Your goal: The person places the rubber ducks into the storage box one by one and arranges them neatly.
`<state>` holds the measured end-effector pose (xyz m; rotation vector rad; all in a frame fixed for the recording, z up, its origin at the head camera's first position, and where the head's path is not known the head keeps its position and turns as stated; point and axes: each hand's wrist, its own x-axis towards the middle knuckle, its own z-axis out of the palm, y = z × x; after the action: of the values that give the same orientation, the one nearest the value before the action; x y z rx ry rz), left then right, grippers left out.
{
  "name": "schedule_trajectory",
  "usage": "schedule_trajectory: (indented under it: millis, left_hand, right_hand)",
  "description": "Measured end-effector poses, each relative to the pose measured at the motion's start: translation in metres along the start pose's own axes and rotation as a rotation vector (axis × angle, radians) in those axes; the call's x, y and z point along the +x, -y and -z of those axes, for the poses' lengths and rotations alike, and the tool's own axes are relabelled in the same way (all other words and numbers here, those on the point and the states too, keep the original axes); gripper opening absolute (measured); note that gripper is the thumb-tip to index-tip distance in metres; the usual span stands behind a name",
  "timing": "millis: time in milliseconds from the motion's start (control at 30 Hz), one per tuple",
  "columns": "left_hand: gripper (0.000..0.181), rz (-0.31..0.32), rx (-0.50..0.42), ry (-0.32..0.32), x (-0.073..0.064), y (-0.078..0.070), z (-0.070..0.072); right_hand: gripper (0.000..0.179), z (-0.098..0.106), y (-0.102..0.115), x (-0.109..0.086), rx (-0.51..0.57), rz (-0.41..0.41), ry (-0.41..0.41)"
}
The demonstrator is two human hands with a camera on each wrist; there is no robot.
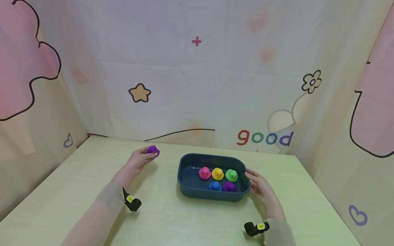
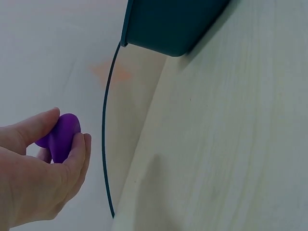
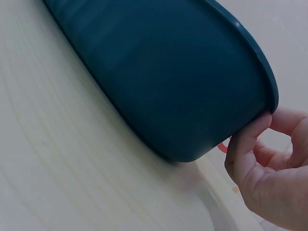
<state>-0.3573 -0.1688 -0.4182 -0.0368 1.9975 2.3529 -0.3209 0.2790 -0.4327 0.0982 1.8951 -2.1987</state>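
My left hand (image 1: 138, 161) pinches a small purple toy duck (image 2: 63, 137) between thumb and fingers, raised above the table to the left of a dark blue-green tub (image 1: 197, 193). Inside the tub are a pink duck (image 1: 204, 173), a yellow duck (image 1: 217, 174) and a green duck (image 1: 231, 175) in a row. In front of them sit a blue duck (image 1: 215, 186) and a second purple duck (image 1: 229, 187), their lower parts hidden by the near wall. My right hand (image 1: 261, 188) grips the tub's right end, its fingers curled at the rim (image 3: 275, 91).
The tub stands on a pale wooden table (image 1: 166, 222). A printed cloth backdrop (image 1: 172, 102) rises at the table's back edge, with side panels on the left and right. Each wrist wears a black camera (image 1: 133, 204).
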Motion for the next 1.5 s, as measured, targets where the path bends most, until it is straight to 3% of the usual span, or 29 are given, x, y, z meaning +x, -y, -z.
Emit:
schedule_trajectory:
  millis: [267,667,1033,1367,1500]
  left_hand:
    - [0.057,-0.035,0.066,0.09,-0.018,-0.015,-0.027]
    - [0.053,-0.023,0.104,0.179,-0.026,-0.012,-0.08]
    - [0.045,-0.005,0.333,0.213,-0.035,-0.003,-0.125]
    - [0.041,0.011,0.582,0.307,-0.037,0.008,-0.146]
    - [0.042,0.018,0.642,0.327,-0.035,0.01,-0.151]
  right_hand:
    - [0.058,0.002,0.002,0.002,-0.001,0.01,0.004]
    - [0.061,0.003,0.002,0.0,-0.006,-0.002,0.015]
    - [0.061,0.001,0.001,0.0,-0.011,-0.006,0.011]
    - [0.06,0.0,0.0,0.001,-0.022,-0.004,0.01]
    - [0.059,0.0,0.0,0.001,-0.023,-0.003,0.008]
